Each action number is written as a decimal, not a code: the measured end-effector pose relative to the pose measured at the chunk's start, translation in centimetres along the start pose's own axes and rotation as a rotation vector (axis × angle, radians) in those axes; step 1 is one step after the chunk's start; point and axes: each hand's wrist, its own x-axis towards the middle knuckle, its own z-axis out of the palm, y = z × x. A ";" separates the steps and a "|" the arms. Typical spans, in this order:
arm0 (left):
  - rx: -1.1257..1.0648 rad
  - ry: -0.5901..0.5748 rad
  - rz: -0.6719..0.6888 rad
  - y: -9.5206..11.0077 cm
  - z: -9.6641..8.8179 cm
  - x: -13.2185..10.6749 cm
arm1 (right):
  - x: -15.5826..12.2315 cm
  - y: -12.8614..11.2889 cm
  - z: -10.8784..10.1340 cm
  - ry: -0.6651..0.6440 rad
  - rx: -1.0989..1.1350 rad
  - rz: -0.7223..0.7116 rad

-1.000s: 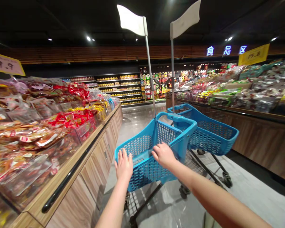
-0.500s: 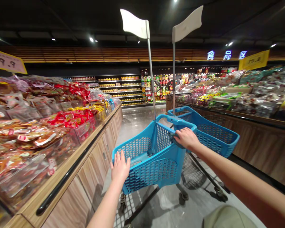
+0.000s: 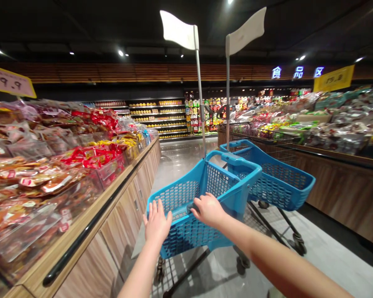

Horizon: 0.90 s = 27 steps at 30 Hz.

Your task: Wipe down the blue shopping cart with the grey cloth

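Observation:
A blue plastic shopping cart (image 3: 199, 240) with a perforated basket stands before me, a pole with a white board (image 3: 178, 31) rising from it. My left hand (image 3: 157, 219) lies with fingers spread over the rim at the basket's left end. At the near side rim is my right hand (image 3: 208, 209), closed on a dark grey-blue cloth (image 3: 191, 207), most of which is hidden under the fingers. Just behind and to the right stands a second blue cart (image 3: 279, 186) of the same kind, with its own pole and white board (image 3: 245, 33).
Wood-panelled counters (image 3: 112, 236) heaped with packaged food flank the aisle, a black rail (image 3: 90, 231) along the left one. Stocked shelves (image 3: 157, 118) line the far wall. Price signs (image 3: 10, 81) stand over the goods. Shiny grey floor (image 3: 177, 159) runs between the counters.
My right hand has moved left and down with the cloth, from the cart's handle end to the middle of the near rim. My left hand stays at the left end.

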 end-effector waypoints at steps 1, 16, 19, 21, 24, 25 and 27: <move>-0.001 -0.005 0.000 -0.3 0.0 0.0 | -0.1 0.2 -0.2 -0.006 0.006 -0.033; -0.020 -0.060 0.052 -1.5 -0.2 0.6 | -3.4 17.8 -10.4 0.373 -0.083 0.372; -0.008 -0.070 0.047 -1.4 -0.4 0.6 | -3.8 21.4 -12.3 0.463 -0.082 0.333; -0.003 -0.073 0.048 -1.3 -0.5 0.6 | -4.7 22.8 -11.7 0.343 -0.071 0.211; 0.011 -0.070 0.048 -1.2 -0.5 0.5 | -6.1 23.1 -9.3 0.200 -0.074 0.118; 0.016 -0.069 0.049 -1.2 -0.4 0.5 | -6.3 22.7 -8.5 0.219 -0.089 0.126; 0.019 -0.070 0.052 -1.2 -0.3 0.6 | -6.3 21.5 -7.4 0.279 -0.120 0.144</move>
